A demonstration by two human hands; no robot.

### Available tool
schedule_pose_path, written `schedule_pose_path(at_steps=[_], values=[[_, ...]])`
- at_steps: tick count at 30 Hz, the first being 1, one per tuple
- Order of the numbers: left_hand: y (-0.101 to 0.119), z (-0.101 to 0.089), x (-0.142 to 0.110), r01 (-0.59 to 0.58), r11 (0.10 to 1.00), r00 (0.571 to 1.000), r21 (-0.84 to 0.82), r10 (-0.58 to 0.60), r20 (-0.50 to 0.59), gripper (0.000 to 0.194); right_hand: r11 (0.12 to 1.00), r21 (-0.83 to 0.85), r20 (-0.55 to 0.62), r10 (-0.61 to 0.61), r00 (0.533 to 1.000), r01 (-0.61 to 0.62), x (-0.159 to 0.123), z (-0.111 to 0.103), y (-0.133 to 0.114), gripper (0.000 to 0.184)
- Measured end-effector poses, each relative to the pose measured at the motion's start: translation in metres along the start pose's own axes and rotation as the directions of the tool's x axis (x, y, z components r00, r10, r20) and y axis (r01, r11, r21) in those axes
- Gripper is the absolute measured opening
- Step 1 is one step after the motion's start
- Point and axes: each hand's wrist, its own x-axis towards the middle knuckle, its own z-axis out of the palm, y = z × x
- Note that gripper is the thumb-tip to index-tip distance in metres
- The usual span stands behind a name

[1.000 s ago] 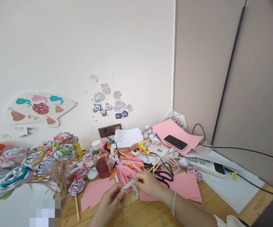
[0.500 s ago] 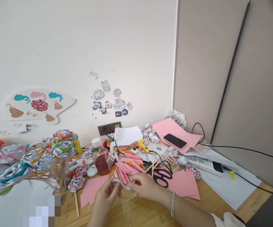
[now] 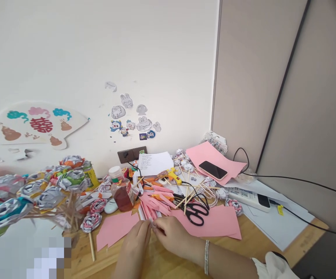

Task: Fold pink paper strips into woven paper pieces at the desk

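Note:
My left hand point(image 3: 138, 237) and my right hand point(image 3: 170, 232) meet over the near part of the table, fingertips pinched together. Between them a sliver of white paper point(image 3: 151, 222) shows; most of it is hidden by my fingers. Just beyond my fingertips lies a heap of pink paper strips point(image 3: 153, 205). Pink sheets lie on both sides: one pink sheet point(image 3: 117, 228) to the left, other pink sheets point(image 3: 217, 224) to the right. Black-handled scissors point(image 3: 197, 214) rest beyond my right hand.
Paper flowers on sticks point(image 3: 69, 180) crowd the left side. A bottle of reddish liquid point(image 3: 123, 193) stands behind the strips. Further back are a yellow glue gun point(image 3: 173, 176), a handwritten sheet point(image 3: 156, 163) and a phone point(image 3: 212, 170) on pink paper. A power strip point(image 3: 249, 199) with cables lies right.
My hands have drawn together, and the white paper strip between them is now mostly covered by my fingers. The left hand has turned so its back shows. The view has shifted slightly.

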Motion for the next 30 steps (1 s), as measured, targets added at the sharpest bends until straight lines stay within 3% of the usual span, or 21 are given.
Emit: schedule_pose_path(at_steps=[3, 8, 14, 19, 25, 30], values=[[0.003, -0.002, -0.002, -0.062, 0.995, 0.997, 0.077, 0.058, 0.054, 0.023, 0.998, -0.038, 0.028, -0.048, 0.998, 0.049, 0.000, -0.006, -0.004, 0.018], [0.002, -0.004, 0.003, -0.013, 0.996, 0.981, 0.089, -0.005, 0.194, 0.019, 0.986, -0.103, 0.066, -0.128, 0.990, 0.134, 0.001, -0.013, -0.003, 0.018], [-0.004, -0.006, 0.009, -0.007, 0.997, 0.967, 0.079, -0.014, 0.253, 0.022, 0.978, -0.039, 0.122, -0.199, 0.972, 0.205, 0.005, -0.016, 0.005, 0.015], [-0.003, -0.007, 0.012, 0.006, 0.999, 0.970, 0.044, -0.016, 0.244, 0.018, 0.989, 0.040, 0.140, -0.145, 0.979, 0.141, 0.006, -0.024, 0.005, 0.016], [-0.012, -0.001, 0.009, -0.096, 0.988, 0.973, 0.117, 0.068, 0.219, 0.024, 0.973, -0.086, 0.209, -0.193, 0.958, 0.215, 0.007, -0.025, 0.008, 0.015], [-0.021, 0.006, 0.010, -0.123, 0.988, 0.977, 0.094, 0.105, 0.184, 0.024, 0.982, -0.117, 0.215, -0.119, 0.969, 0.146, 0.007, -0.022, 0.011, 0.020]])
